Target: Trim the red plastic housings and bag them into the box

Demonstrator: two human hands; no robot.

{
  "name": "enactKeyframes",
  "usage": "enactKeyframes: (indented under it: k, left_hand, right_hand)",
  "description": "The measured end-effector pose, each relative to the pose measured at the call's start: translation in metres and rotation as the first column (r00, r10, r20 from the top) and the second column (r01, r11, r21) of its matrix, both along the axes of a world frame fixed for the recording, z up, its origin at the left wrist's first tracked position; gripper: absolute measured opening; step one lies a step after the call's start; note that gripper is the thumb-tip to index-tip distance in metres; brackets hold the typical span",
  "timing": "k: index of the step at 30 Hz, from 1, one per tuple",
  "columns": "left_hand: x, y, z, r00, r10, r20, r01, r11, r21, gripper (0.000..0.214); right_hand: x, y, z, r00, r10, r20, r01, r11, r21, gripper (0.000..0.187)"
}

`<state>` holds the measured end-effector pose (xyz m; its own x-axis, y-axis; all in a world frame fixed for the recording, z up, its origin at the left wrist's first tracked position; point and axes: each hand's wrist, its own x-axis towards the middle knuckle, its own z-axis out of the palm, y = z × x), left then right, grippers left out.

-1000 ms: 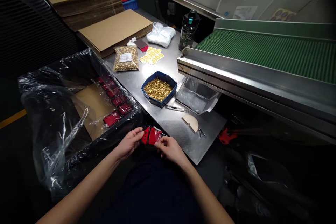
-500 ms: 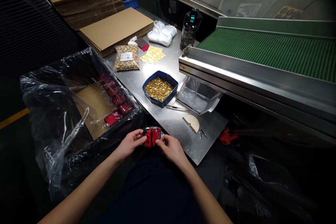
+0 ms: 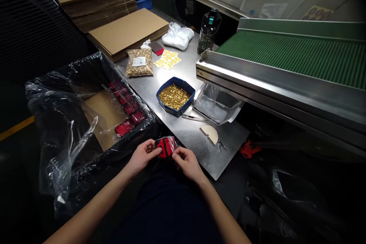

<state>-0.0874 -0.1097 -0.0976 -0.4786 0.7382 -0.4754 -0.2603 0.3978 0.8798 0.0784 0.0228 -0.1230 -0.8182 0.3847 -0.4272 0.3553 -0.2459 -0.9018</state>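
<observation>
In front of my body I hold a small red and black item (image 3: 166, 148) in a clear plastic wrapper. My left hand (image 3: 143, 157) pinches its left side, thumb on the front. My right hand (image 3: 187, 161) is closed on the wrapper's right end, where the film looks bunched and shiny. Left of my hands, a box lined with clear plastic (image 3: 104, 122) contains several similar red and black items (image 3: 124, 127) along its right side. Beyond my hands, on the metal table (image 3: 183, 141), a blue tray (image 3: 176, 113) is filled with small gold-coloured pieces (image 3: 175, 96).
Tweezers (image 3: 195, 118) and a pale half-round piece (image 3: 211, 133) lie near the table's front corner. A bag of gold pieces (image 3: 139, 68), yellow sticker sheets (image 3: 168, 60) and cardboard stacks (image 3: 128, 32) sit farther back. A green conveyor belt (image 3: 297, 53) juts in from the right.
My right hand has shifted slightly right, and the wrapper's right end is now drawn out towards it. The red and black item has tilted a little. My left hand keeps its pinch.
</observation>
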Motion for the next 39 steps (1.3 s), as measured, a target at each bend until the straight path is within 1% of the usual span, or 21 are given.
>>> enactKeyframes:
  k: [4,7,11,13,16,19,21,23,24,25,26,28,30,32,33,34,35,36,37,38,39]
  left_hand:
    - [0.011,0.002,0.006,0.995,0.008,-0.098,-0.007,1.000,0.017,0.039]
    - [0.021,0.003,0.005,0.985,0.016,-0.172,-0.014,1.000,0.012,0.037]
    - [0.030,0.004,0.002,0.967,-0.008,-0.254,0.001,1.000,-0.030,0.037]
    - [0.029,0.004,0.005,0.952,-0.030,-0.305,0.013,0.998,-0.058,0.037]
    - [0.019,0.004,0.022,0.900,-0.068,-0.431,0.032,0.995,-0.090,0.037]
    - [0.004,0.006,0.049,0.831,-0.124,-0.542,0.079,0.991,-0.107,0.035]
    - [-0.002,0.012,0.068,0.794,-0.174,-0.582,0.133,0.985,-0.114,0.033]
    - [-0.002,0.020,0.082,0.768,-0.220,-0.601,0.211,0.974,-0.087,0.031]
    - [0.001,0.024,0.087,0.771,-0.239,-0.590,0.259,0.964,-0.051,0.031]
    - [0.005,0.029,0.091,0.792,-0.252,-0.556,0.304,0.953,0.001,0.032]
    - [0.011,0.032,0.092,0.828,-0.255,-0.499,0.334,0.940,0.073,0.034]
    - [0.025,0.036,0.090,0.907,-0.260,-0.332,0.343,0.913,0.221,0.037]
    - [0.040,0.033,0.083,0.933,-0.285,-0.220,0.344,0.886,0.311,0.036]
    - [0.054,0.027,0.073,0.920,-0.310,-0.240,0.376,0.871,0.317,0.057]
    - [0.061,0.023,0.068,0.910,-0.308,-0.278,0.387,0.872,0.300,0.062]
    - [0.067,0.020,0.064,0.910,-0.283,-0.303,0.368,0.889,0.274,0.060]
    - [0.072,0.017,0.060,0.917,-0.250,-0.310,0.334,0.907,0.256,0.058]
    - [0.075,0.015,0.057,0.934,-0.204,-0.294,0.282,0.925,0.254,0.052]
    - [0.077,0.015,0.055,0.958,-0.152,-0.244,0.218,0.937,0.271,0.048]
    - [0.078,0.015,0.055,0.981,-0.104,-0.163,0.151,0.939,0.310,0.045]
    - [0.076,0.016,0.055,0.996,-0.062,-0.059,0.079,0.929,0.361,0.044]
  right_hand:
    - [-0.001,0.000,0.018,0.997,0.010,-0.073,-0.017,0.995,-0.100,0.029]
    - [-0.001,0.001,0.027,0.996,0.009,-0.090,-0.022,0.989,-0.148,0.030]
    - [0.002,0.004,0.034,0.996,-0.049,-0.079,0.036,0.987,-0.156,0.031]
    - [0.004,0.007,0.038,0.995,-0.068,-0.073,0.056,0.987,-0.153,0.030]
    - [0.008,0.016,0.045,0.993,-0.096,-0.072,0.085,0.985,-0.148,0.025]
    - [0.010,0.026,0.054,0.985,-0.157,-0.066,0.147,0.980,-0.130,0.022]
    - [0.010,0.029,0.063,0.986,-0.149,-0.076,0.137,0.981,-0.140,0.023]
    - [0.009,0.028,0.072,0.989,-0.113,-0.097,0.097,0.982,-0.161,0.024]
    - [0.008,0.027,0.076,0.989,-0.096,-0.109,0.076,0.982,-0.171,0.024]
    - [0.007,0.026,0.081,0.989,-0.082,-0.120,0.060,0.982,-0.181,0.025]
    - [0.007,0.024,0.084,0.989,-0.075,-0.127,0.049,0.980,-0.191,0.025]
    - [0.008,0.021,0.090,0.988,-0.077,-0.131,0.048,0.976,-0.215,0.027]
    - [0.011,0.016,0.093,0.987,-0.101,-0.124,0.069,0.968,-0.241,0.028]
    - [0.017,0.011,0.094,0.987,-0.120,-0.110,0.083,0.954,-0.289,0.029]
    - [0.020,0.009,0.095,0.989,-0.106,-0.099,0.070,0.947,-0.313,0.030]
    - [0.024,0.007,0.096,0.994,-0.069,-0.089,0.037,0.945,-0.324,0.033]
    - [0.028,0.006,0.096,0.997,-0.018,-0.080,-0.008,0.950,-0.311,0.035]
    - [0.033,0.006,0.095,0.997,0.026,-0.069,-0.042,0.966,-0.255,0.036]
    - [0.038,0.007,0.094,0.998,0.037,-0.051,-0.044,0.988,-0.146,0.035]
    - [0.042,0.010,0.092,0.999,0.004,-0.032,-0.004,1.000,0.006,0.033]
    - [0.047,0.013,0.088,0.998,-0.053,-0.021,0.056,0.985,0.164,0.033]
